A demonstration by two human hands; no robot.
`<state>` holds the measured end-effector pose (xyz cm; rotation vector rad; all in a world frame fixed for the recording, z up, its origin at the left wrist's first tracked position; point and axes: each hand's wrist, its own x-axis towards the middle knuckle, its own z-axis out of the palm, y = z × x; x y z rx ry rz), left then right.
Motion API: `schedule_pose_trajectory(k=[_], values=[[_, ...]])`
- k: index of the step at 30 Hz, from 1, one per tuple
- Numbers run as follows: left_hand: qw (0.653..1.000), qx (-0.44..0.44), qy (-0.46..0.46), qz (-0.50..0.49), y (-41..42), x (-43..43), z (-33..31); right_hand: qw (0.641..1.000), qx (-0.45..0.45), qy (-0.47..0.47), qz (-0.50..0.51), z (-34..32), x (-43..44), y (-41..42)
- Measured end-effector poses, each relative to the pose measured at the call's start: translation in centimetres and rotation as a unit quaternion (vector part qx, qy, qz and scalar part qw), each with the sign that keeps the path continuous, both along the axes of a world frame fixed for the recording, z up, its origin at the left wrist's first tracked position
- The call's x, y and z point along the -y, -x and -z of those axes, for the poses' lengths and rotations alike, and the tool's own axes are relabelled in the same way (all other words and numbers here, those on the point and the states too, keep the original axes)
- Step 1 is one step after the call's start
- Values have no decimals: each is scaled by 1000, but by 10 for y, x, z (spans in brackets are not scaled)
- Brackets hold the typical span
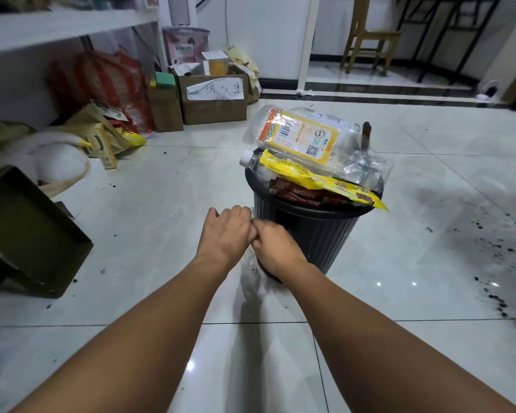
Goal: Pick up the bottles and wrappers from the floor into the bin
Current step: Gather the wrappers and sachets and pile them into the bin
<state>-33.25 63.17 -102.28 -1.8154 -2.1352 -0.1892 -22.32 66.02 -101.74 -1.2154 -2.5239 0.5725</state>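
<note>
A dark ribbed bin stands on the tiled floor, heaped above its rim. On top lies a big clear bottle with a yellow label. Under it are a yellow wrapper, red Nescafe sachets and a small white-capped bottle. My left hand and my right hand meet low at the bin's near left side, knuckles up, fingers curled and touching each other. A blurred clear shape with a dark reddish patch shows beneath my right wrist. What the fingers hold is hidden.
Cardboard boxes, red bags and a white bag crowd the wall under a shelf at the left. A dark green box sits at the near left. Black specks stain the tiles at the right. A wooden chair stands far back.
</note>
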Motion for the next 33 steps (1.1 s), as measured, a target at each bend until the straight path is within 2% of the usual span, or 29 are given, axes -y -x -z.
schedule_pose_trajectory(k=[5, 9, 12, 14, 19, 22, 25, 28, 33], values=[[998, 53, 28, 15, 7, 9, -13, 998, -3, 66, -13, -5, 4, -8], [973, 224, 48, 16, 1, 13, -30, 989, -27, 144, 5, -3, 11, -5], [945, 313, 84, 44, 4, 10, -50, 982, -84, 162, 41, -9, 13, -5], [925, 346, 138, 68, 8, 6, -62, 985, -68, 153, 49, -17, 11, -9], [899, 312, 297, 82, 31, 4, -93, 993, 90, 82, -5, -57, 3, -31], [891, 240, 381, 54, 43, 8, -106, 989, 145, 16, -26, -90, 0, -46], [893, 152, 422, 35, 44, 9, -120, 990, 134, -27, -22, -131, -3, -60], [898, 123, 422, 17, 38, 4, -134, 990, 119, -76, 1, -176, -10, -70], [915, 63, 397, -18, 29, -12, -160, 970, 78, -196, 118, -238, -27, -76]])
